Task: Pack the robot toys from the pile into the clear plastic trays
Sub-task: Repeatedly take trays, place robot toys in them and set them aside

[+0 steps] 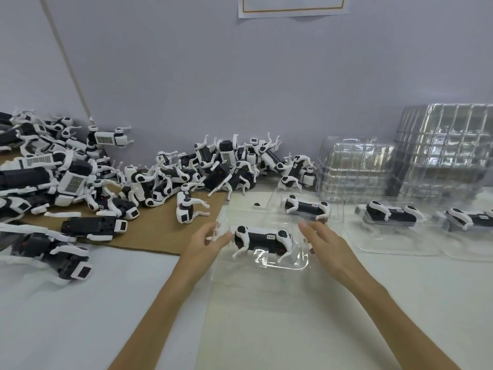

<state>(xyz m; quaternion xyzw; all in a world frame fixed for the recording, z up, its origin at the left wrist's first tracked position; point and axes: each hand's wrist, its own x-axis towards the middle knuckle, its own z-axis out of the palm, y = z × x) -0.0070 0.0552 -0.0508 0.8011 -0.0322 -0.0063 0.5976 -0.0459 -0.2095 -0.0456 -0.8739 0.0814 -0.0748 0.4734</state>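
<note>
A black and white robot dog toy (262, 240) lies on its side in a clear plastic tray (294, 263) at the table's centre. My left hand (206, 243) is at the tray's left end, its straight fingers touching the toy's left end. My right hand (324, 244) hovers at the tray's right end with relaxed fingers, holding nothing. A large pile of robot toys (80, 180) covers the left and back of the table. Three more toys lie in trays behind and to the right: one (306, 206), another (389, 213), a third (469, 216).
Two stacks of clear trays stand at the back right, a lower one (354, 166) and a taller one (442, 148). A brown cardboard sheet (154, 231) lies under part of the pile. A small black part (257, 204) sits loose on the white table.
</note>
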